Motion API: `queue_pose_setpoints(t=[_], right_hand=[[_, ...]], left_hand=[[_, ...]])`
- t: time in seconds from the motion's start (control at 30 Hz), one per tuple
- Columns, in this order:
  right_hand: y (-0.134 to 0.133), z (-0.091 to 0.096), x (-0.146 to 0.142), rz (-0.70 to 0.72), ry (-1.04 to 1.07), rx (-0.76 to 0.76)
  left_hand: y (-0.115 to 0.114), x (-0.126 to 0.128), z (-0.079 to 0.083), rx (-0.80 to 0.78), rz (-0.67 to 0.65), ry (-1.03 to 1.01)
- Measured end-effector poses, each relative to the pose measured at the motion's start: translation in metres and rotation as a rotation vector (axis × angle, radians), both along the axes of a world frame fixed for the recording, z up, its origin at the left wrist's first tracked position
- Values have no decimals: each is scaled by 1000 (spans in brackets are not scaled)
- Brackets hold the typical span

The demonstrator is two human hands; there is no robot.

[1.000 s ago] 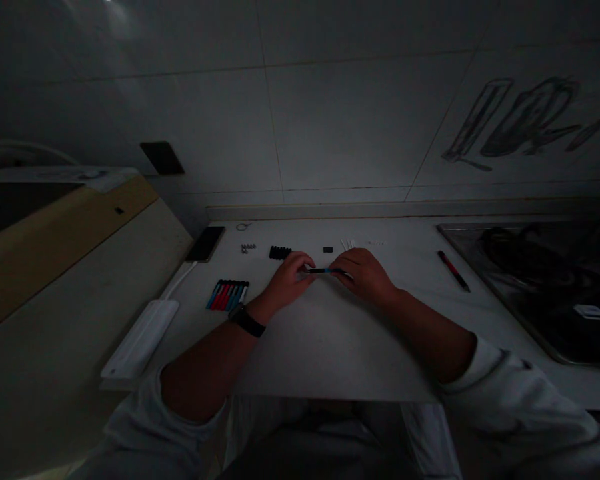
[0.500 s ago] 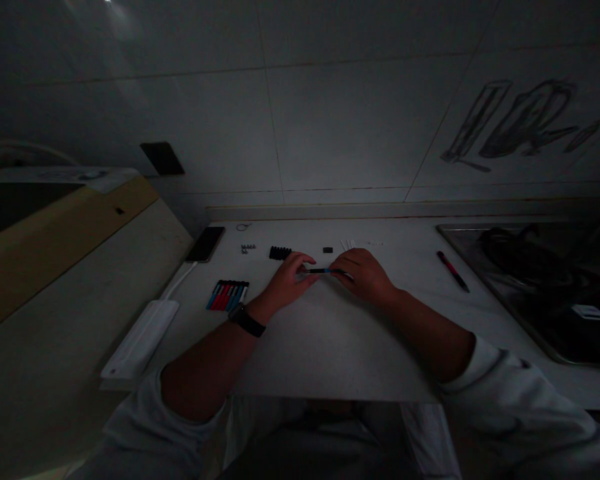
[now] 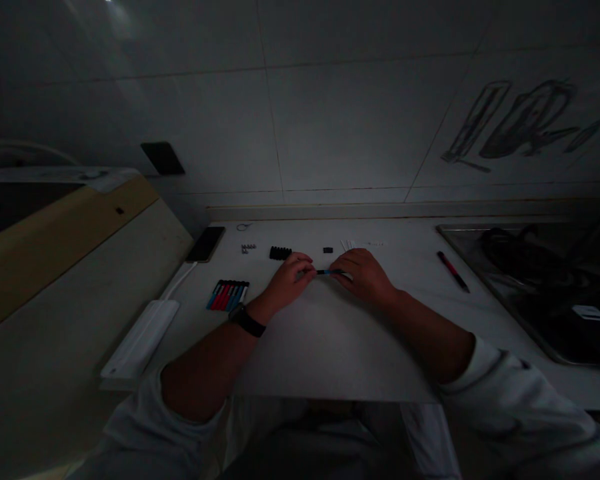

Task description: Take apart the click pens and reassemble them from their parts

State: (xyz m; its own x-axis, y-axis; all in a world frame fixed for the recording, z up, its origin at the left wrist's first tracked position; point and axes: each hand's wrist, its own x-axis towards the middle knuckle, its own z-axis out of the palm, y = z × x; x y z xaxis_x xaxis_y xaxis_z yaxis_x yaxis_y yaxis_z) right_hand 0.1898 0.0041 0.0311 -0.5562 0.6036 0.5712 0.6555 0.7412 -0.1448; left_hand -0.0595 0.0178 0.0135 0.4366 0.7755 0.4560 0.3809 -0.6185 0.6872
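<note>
A thin pen (image 3: 324,272), black and blue, lies level between my two hands above the white table (image 3: 330,347). Its left end is pinched in the fingertips of my left hand (image 3: 291,277), which has a dark watch on its wrist. At the other end my right hand (image 3: 364,275) is closed round the pen, and its fingers hide part of it. Just behind my left hand sits a row of small black parts (image 3: 280,253). Farther back, between the hands, is a small black piece (image 3: 328,250). Thin white sticks (image 3: 347,245) lie behind my right hand.
Red, blue and black pen barrels (image 3: 227,295) lie side by side at left, with small metal parts (image 3: 248,247) behind them. A phone (image 3: 206,245) is cabled to a white power strip (image 3: 141,339). Rightward are a red and black pen (image 3: 453,271) and a metal-rimmed tray (image 3: 500,303).
My left thumb and fingers have closed onto the left end of the pen, covering the tip that showed before. My right hand stays nearly where it was.
</note>
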Motion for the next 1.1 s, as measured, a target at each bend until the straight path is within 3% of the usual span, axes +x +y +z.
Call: queue_pose_setpoints(t=[0.17,0.27,0.4,0.53,0.63,0.77,1.1], right_hand=[[3,-1,4,-69,6,-11],[8,-2,7,-117,115,-88],[14,-3,8,-118,467,-340],[18,-1,5,1,834,-654],[19,1,6,39,1017,-770],[23,4,15,-5,1109,-795],[37,9,40,-74,1089,-634]], left_hand=[[4,-1,-3,-13,58,-26],[10,-3,-7,-34,111,-77],[12,-3,-12,-50,107,-108],[6,-1,-12,-15,32,-50],[2,-1,-9,-1,-7,3],[1,-2,-7,2,-7,21],[1,-3,-7,6,-21,43]])
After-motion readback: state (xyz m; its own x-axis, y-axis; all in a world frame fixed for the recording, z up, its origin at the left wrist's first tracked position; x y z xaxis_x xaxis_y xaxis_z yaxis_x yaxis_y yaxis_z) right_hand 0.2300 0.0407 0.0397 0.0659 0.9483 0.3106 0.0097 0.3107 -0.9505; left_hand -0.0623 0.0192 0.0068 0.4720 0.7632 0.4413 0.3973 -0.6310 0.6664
